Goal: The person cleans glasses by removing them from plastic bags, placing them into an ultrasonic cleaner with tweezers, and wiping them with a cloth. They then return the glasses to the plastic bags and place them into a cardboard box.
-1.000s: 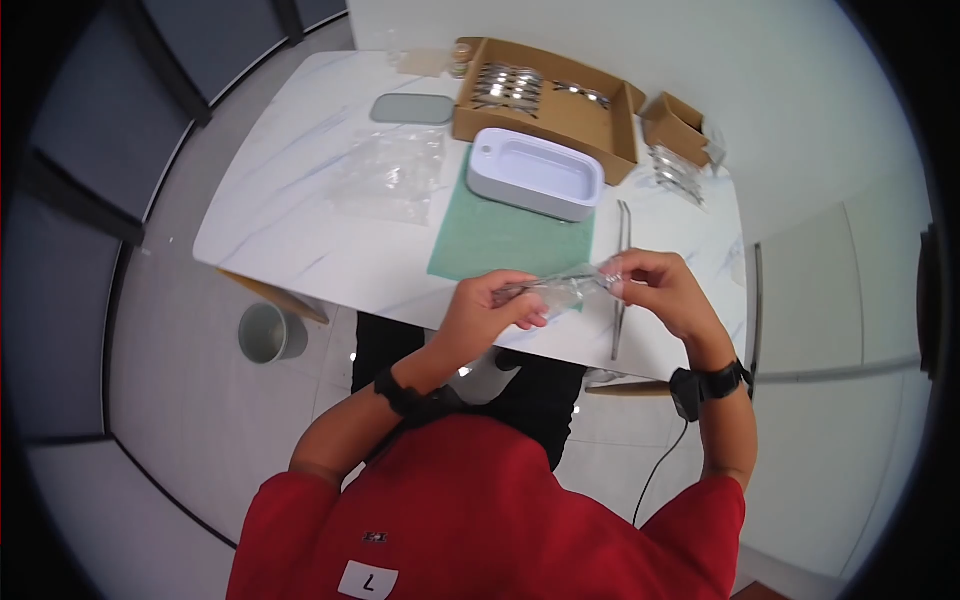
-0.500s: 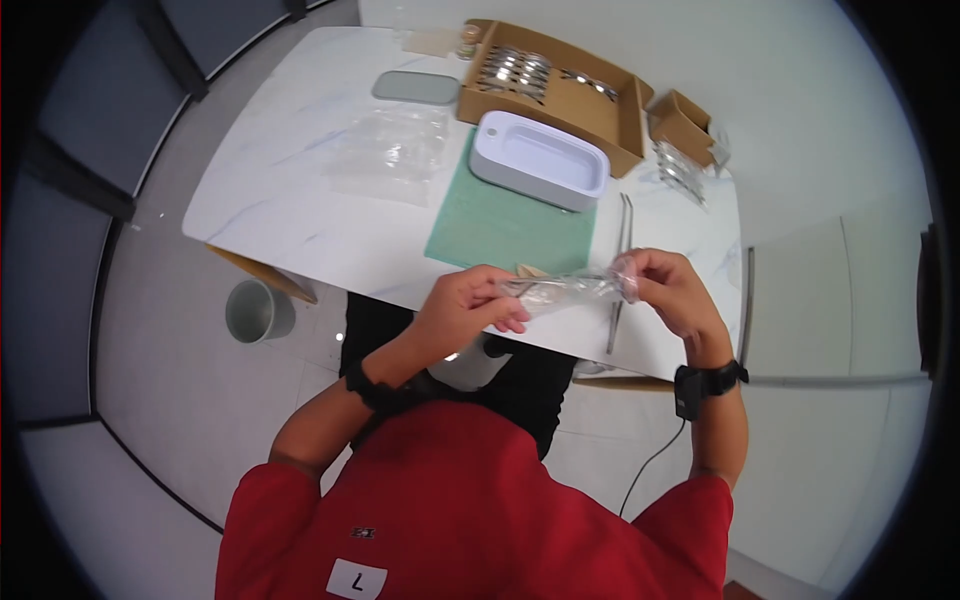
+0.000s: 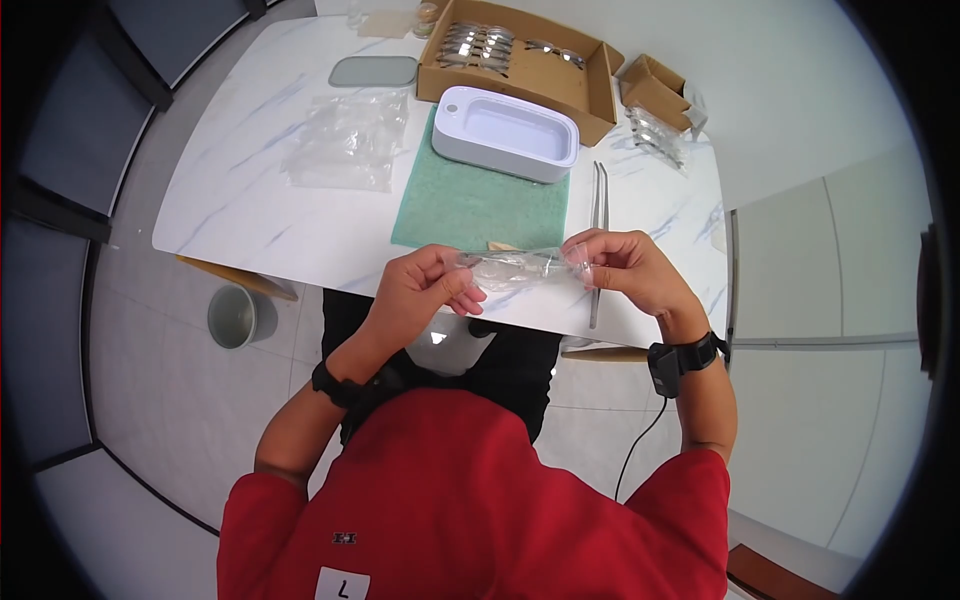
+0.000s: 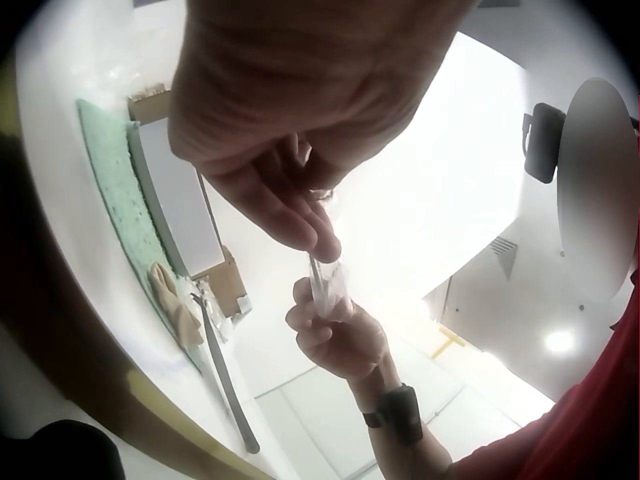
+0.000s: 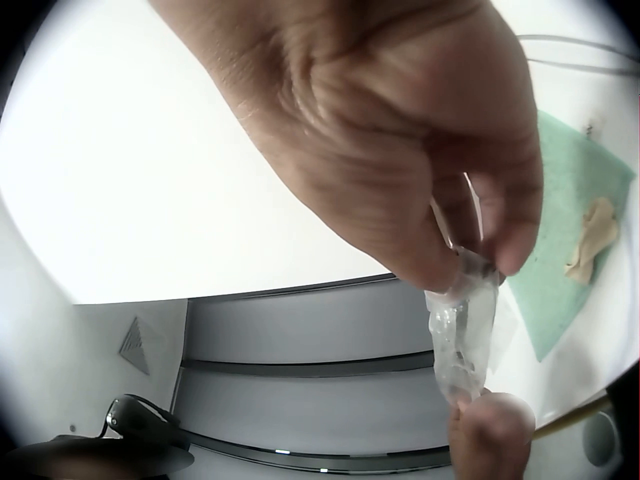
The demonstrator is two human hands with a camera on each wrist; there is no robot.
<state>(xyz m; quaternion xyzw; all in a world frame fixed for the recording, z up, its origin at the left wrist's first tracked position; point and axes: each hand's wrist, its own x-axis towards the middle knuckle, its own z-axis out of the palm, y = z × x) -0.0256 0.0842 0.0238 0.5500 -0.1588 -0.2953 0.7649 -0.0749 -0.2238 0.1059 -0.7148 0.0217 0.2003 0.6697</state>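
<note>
A clear plastic bag (image 3: 515, 270) stretches between both hands above the table's front edge. My left hand (image 3: 415, 290) pinches its left end between thumb and fingers, where a thin dark piece shows through the film, mostly hidden by the fingers. At the other end my right hand (image 3: 635, 272) grips the bag with thumb and fingertips. The right wrist view has the crinkled bag (image 5: 465, 330) running down from that hand to the left fingertips. Behind the hands lies a green towel (image 3: 480, 210) with a beige cloth (image 3: 500, 246) at its front edge. Long metal tweezers (image 3: 597, 240) lie beside it.
A white tub (image 3: 460, 142) stands on the towel's far part. Beyond it is a cardboard box (image 3: 600, 85) with several pairs of glasses. Flat plastic bags (image 3: 345, 140) and a grey lid (image 3: 373, 71) lie left. Bagged glasses (image 3: 655, 138) lie beside a small box (image 3: 655, 90).
The hands have drawn somewhat apart, and the bag between them is straighter and less bunched. The beige cloth has come into sight behind it. The head view has shifted slightly.
</note>
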